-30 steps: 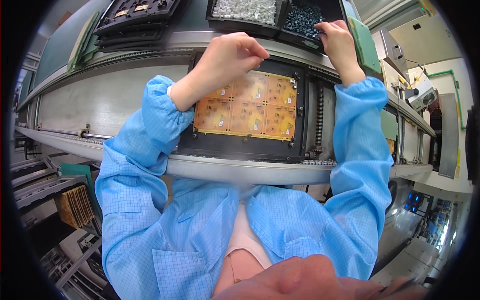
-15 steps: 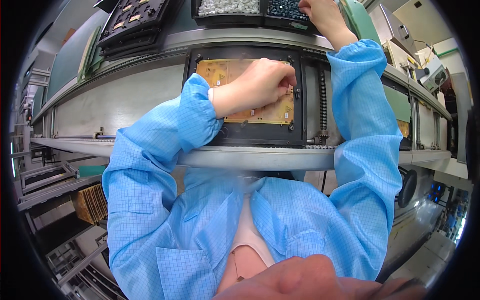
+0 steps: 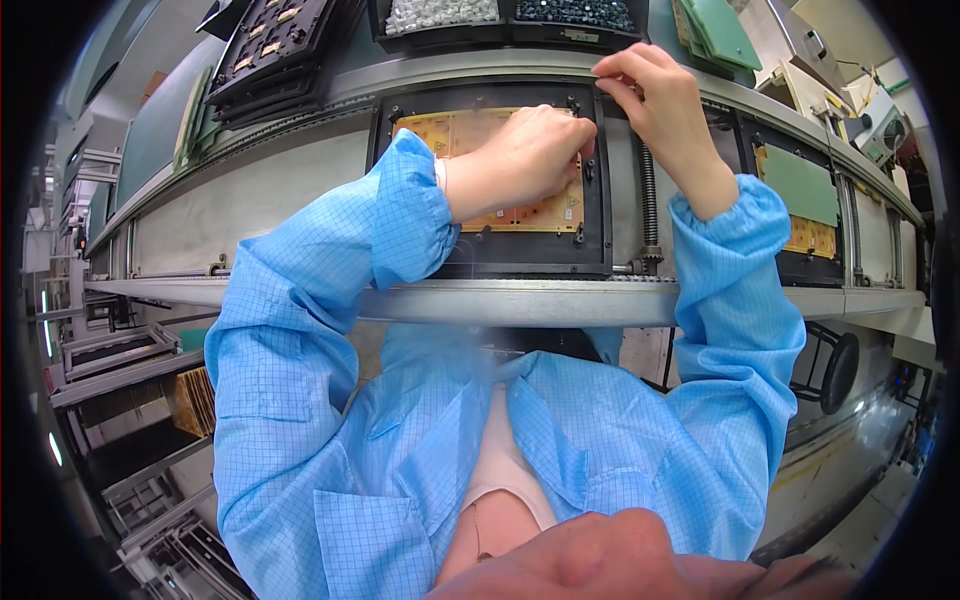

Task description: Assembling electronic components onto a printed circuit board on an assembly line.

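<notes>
A yellow-brown circuit board (image 3: 545, 217) lies in a black frame (image 3: 490, 262) on the conveyor. Over the board's right half is my left hand (image 3: 530, 152), its fingers curled down and closed near the right edge; whatever is between the fingertips is hidden. My right hand (image 3: 660, 105) is raised just past the frame's far right corner, with thumb and forefinger pinched together. Anything in that pinch is too small to make out. Beyond the conveyor's far rail stand a black bin of small white parts (image 3: 440, 14) and a bin of small dark blue parts (image 3: 572, 14).
Stacked black trays (image 3: 262, 60) stand at the far left, green sheets (image 3: 718, 35) at the far right. Along the conveyor to the right sits another framed board under a green sheet (image 3: 800, 185). A metal rail (image 3: 520, 302) runs along the near side.
My right hand has come out of the bin of dark blue parts and moved nearer, toward the board. My left hand stays over the board, fingers curled. The view has shifted slightly.
</notes>
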Demonstrator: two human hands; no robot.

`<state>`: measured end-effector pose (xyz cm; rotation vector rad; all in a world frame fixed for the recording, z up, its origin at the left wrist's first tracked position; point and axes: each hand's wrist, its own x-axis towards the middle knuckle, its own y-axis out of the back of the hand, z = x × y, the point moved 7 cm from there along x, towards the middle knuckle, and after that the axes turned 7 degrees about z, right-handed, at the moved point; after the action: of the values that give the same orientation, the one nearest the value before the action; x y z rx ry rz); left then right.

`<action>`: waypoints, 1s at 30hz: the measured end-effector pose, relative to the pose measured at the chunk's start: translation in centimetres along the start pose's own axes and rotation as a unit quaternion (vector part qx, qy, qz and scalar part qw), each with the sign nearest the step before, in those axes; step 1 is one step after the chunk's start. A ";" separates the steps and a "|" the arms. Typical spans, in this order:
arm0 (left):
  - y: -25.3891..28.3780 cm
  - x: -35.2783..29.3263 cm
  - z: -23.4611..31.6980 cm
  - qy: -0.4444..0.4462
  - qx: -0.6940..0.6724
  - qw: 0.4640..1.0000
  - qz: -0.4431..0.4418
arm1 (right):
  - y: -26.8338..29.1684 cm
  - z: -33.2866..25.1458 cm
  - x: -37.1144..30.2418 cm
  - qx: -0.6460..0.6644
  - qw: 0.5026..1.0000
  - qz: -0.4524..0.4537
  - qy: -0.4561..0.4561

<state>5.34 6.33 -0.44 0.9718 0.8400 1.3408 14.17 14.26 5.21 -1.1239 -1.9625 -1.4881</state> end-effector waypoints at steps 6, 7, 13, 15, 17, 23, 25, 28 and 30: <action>0.6 -0.7 0.0 -0.089 -0.011 0.989 0.115 | 0.6 -1.0 -1.9 0.078 0.994 -0.022 -0.079; 0.8 -0.7 -0.6 -0.083 -0.005 0.989 0.122 | 0.7 -1.2 -2.3 0.106 0.987 -0.035 -0.113; 8.1 0.8 -8.1 -0.021 0.030 0.926 0.376 | 2.3 -0.7 -6.6 0.206 0.935 -0.081 -0.277; 9.8 2.2 -11.5 0.036 0.091 0.916 0.390 | 1.9 -0.3 -7.9 0.251 0.908 -0.092 -0.322; 9.8 3.8 -13.3 0.038 0.111 0.915 0.385 | 1.2 -0.1 -9.2 0.327 0.848 -0.108 -0.403; 9.7 6.4 -15.7 0.050 0.188 0.924 0.328 | 0.5 0.0 -10.6 0.371 0.806 -0.127 -0.443; 10.6 6.2 -13.8 0.034 0.224 0.915 0.335 | 0.3 0.1 -11.1 0.411 0.779 -0.116 -0.460; 11.4 5.1 -13.6 0.035 0.176 0.901 0.395 | 0.2 0.3 -11.6 0.417 0.772 -0.114 -0.467; 11.9 4.5 -13.8 0.020 0.021 0.907 0.421 | 0.3 0.5 -12.0 0.419 0.765 -0.114 -0.475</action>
<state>-11.69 11.78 5.44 1.4266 0.4720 2.0799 21.43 10.68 -3.64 -1.2904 -2.9968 0.1778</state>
